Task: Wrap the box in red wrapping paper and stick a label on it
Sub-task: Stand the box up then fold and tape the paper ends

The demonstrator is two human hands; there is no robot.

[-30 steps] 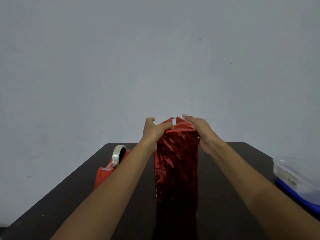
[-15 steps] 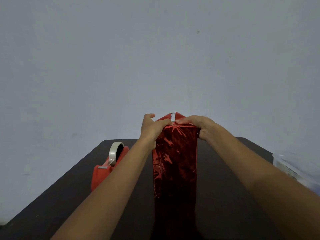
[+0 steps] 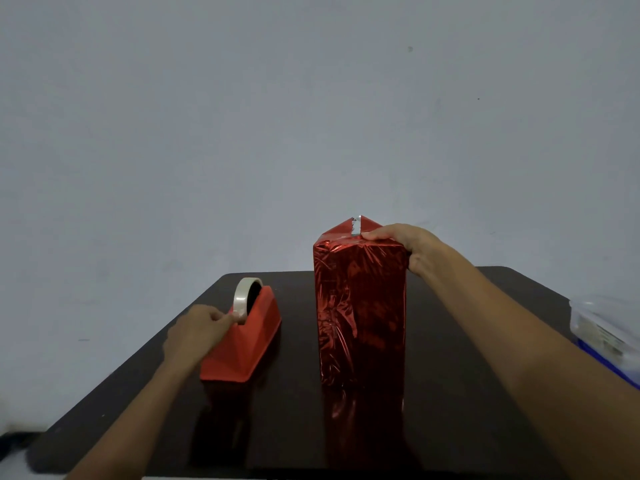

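Red foil paper (image 3: 356, 341) already covers the box (image 3: 360, 289), which stands upright at the centre of the worktop (image 3: 467, 393). Right hand (image 3: 412, 245) grips its top edge at 3 o'clock, holding the folds down; the pointed flap is not yet taped. Left hand (image 3: 197, 329) pinches tape (image 3: 242, 297) at the dispenser (image 3: 246, 344), 9 o'clock of the box. Label is left; I see none.

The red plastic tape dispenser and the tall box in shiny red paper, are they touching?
Apart. The head view shows bare dark table between the red tape dispenser and the red-wrapped box.
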